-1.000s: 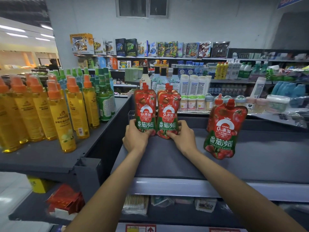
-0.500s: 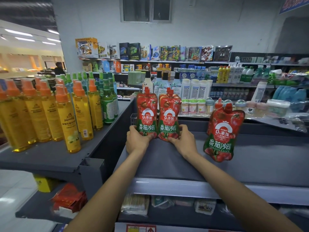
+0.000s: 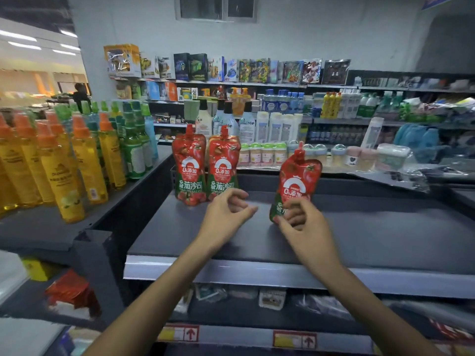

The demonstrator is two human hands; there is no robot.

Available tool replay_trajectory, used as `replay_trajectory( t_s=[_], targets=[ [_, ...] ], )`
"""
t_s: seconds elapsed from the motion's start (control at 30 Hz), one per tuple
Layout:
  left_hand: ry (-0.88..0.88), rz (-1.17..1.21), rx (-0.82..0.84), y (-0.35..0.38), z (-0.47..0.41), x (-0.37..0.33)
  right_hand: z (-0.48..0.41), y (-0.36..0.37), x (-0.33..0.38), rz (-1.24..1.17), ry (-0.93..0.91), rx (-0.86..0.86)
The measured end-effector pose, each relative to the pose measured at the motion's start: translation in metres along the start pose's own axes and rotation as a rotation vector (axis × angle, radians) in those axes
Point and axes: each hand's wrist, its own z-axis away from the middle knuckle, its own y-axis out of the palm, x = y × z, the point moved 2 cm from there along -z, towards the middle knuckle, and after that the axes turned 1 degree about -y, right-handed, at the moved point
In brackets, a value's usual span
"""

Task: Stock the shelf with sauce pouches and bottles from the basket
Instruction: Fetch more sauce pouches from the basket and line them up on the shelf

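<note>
Two red tomato sauce pouches stand side by side at the back left of the dark shelf. A third pouch stands tilted further right. My right hand is at its lower part, thumb and curled fingers pinching its bottom edge. Just right of the two standing pouches, my left hand hovers with loosely curled fingers and holds nothing. The basket is out of view.
Yellow and green bottles with orange caps crowd the neighbouring shelf on the left. White bottles and small jars line the shelf behind. A lower shelf holds packets. The dark shelf has a raised front rail.
Both hands let go of the two standing pouches. My right hand moved right to the third pouch and took its base; my left hand drew back a little.
</note>
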Motion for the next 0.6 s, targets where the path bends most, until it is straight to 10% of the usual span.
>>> replay_trajectory(
  t_s=[0.13,0.37,0.6],
  targets=[
    [0.034,0.121,0.127,0.051,-0.02,-0.032,-0.013,-0.039,-0.034,0.125,0.094,-0.127],
    [-0.041,0.534,0.247,0.079,-0.054,-0.082,-0.041,-0.024,-0.056,-0.179,0.225,0.208],
    [-0.009,0.417,0.133,0.052,-0.056,-0.102,-0.036,-0.016,-0.047,-0.254,0.133,0.29]
  ],
)
